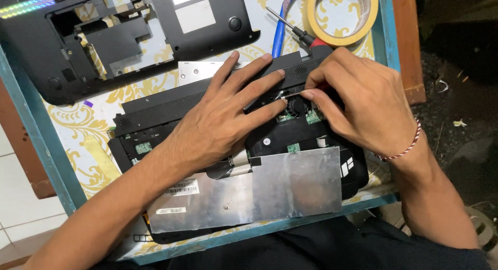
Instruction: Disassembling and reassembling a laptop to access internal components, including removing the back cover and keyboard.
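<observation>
An opened black laptop chassis [155, 106] lies on the table, with green circuit boards and a silver metal shield plate [270, 189] across its near side. My left hand [223, 119] lies flat on the chassis, fingers spread toward the hinge strip. My right hand [363, 101] pinches a small metal-tipped tool [291, 94] against the inside of the laptop near the fan. A red-handled screwdriver [295, 31] lies just beyond my right hand, its handle partly hidden by it.
A removed black laptop bottom cover [104, 36] sits at the far left. A roll of yellow tape [342, 15] and a blue cable [280, 31] lie at the far right. The table [62, 130] has a floral cloth and teal edge; dark ground lies right.
</observation>
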